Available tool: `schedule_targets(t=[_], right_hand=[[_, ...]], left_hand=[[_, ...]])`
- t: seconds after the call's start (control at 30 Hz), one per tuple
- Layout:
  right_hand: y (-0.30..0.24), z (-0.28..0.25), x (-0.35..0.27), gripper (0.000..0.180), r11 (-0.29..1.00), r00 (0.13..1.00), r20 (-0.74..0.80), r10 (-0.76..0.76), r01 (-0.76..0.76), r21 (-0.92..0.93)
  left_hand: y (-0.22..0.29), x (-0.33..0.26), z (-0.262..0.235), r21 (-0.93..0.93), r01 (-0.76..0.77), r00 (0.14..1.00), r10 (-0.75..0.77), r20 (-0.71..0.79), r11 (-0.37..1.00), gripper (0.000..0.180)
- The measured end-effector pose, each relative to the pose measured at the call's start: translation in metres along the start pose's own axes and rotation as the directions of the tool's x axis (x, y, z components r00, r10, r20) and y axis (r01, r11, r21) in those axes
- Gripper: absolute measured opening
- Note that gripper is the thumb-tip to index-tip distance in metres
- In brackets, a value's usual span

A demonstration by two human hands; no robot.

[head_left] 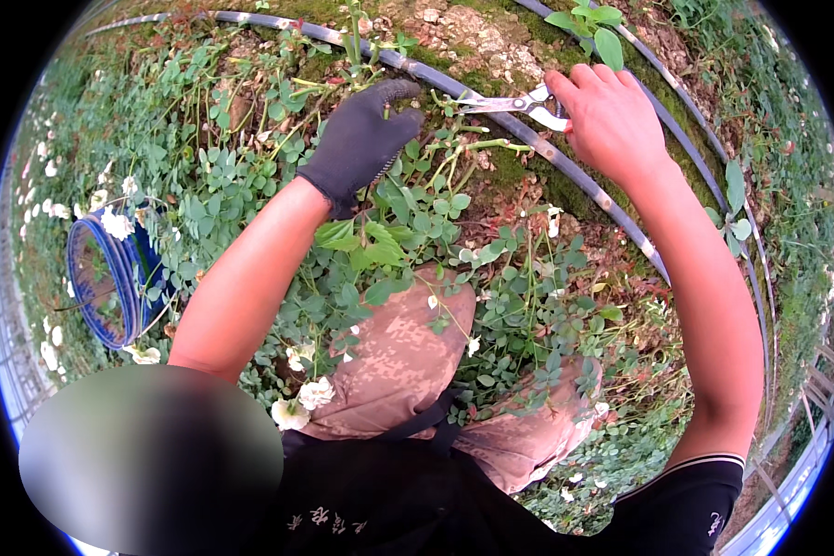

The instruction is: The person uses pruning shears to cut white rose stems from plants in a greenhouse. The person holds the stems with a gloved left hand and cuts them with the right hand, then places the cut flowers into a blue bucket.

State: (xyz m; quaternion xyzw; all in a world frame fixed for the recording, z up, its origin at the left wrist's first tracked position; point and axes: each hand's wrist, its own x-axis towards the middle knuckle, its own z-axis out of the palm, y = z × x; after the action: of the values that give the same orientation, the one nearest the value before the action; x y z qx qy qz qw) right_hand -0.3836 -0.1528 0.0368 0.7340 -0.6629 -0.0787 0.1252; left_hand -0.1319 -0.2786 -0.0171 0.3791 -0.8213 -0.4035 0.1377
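My left hand [363,137], in a dark knit glove, reaches into the rose bushes [440,199] left of centre. Its thumb and forefinger stand apart, with a bit of green stem showing in the gap; the other fingers are mostly hidden. Bare, my right hand [612,116] is closed around the pale handles of a pair of pruning shears [528,106]. The blades point left toward the glove, slightly parted, above a black hose. Just below the blades, cut green stems [482,145] stick out, apart from the metal.
A black irrigation hose [565,165] curves across the bed, with thinner pipes [704,139] beyond it on the right. A blue round ribbed container [120,278] lies among leaves at left. White roses [315,394] hang by my camouflage-clad knees [394,347]. Mossy soil [491,37] lies at the far side.
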Motion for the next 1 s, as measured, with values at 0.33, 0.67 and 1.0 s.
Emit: schedule_targets(t=[0.33, 0.67, 1.0], right_hand=[[-0.019, -0.025, 0.041, 0.016, 0.997, 0.954, 0.297, -0.030, 0.049, -0.057], [-0.090, -0.104, -0.118, 0.037, -0.599, 0.613, 0.790, -0.037, -0.646, 0.473], [-0.231, -0.022, -0.076, 0.062, -0.961, 0.950, 0.304, 0.072, 0.148, -0.235]], left_hand=[[0.010, 0.021, 0.025, 0.007, 0.065, 0.991, -0.064, -0.114, 0.998, 0.032], [-0.013, -0.025, -0.009, -0.364, -0.042, 0.998, 0.060, 0.037, 0.931, 0.015], [-0.028, -0.070, 0.019, -0.045, -0.023, 0.997, 0.026, 0.076, 0.999, 0.026]])
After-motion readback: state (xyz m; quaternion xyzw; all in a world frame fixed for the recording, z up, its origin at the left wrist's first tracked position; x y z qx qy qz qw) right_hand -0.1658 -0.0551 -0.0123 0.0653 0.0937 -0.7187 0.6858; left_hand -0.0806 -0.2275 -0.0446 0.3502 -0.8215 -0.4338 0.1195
